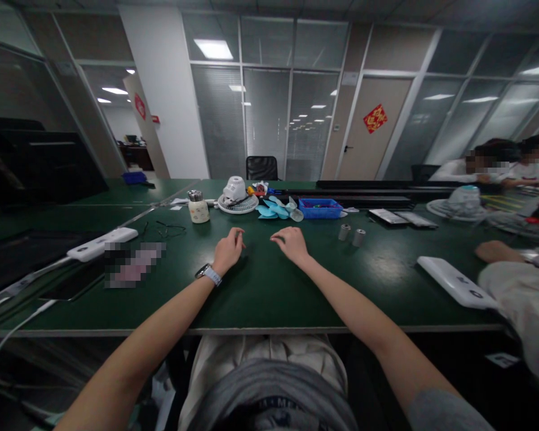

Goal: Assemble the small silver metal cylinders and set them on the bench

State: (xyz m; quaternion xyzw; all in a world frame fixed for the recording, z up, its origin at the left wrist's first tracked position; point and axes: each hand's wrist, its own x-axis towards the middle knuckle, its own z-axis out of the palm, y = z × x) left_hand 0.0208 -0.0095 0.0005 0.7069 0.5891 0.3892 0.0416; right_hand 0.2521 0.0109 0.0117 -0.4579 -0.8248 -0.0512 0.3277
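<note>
My left hand (229,249), with a watch (209,274) on its wrist, hovers at or just above the green table (260,293), fingers loosely bent and apart. Facing it, my right hand (291,244) has its fingers stretched toward the left one. Nothing shows in either hand. Beyond them lie light-blue fan blades (273,208), a white fan housing (235,190) on a round grille (238,205), and a blue basket (320,209) of small parts. Two metal cylinders (351,234) stand to the right of my right hand. A cream jar (199,209) is beyond my left hand.
White power strips lie at left (102,244) and right (453,281), with a cable on the left. Dark wire-like glasses (170,228) rest near the left strip. Flat white-topped packs (402,218) lie back right. A neighbour's arm (500,251) reaches in at right.
</note>
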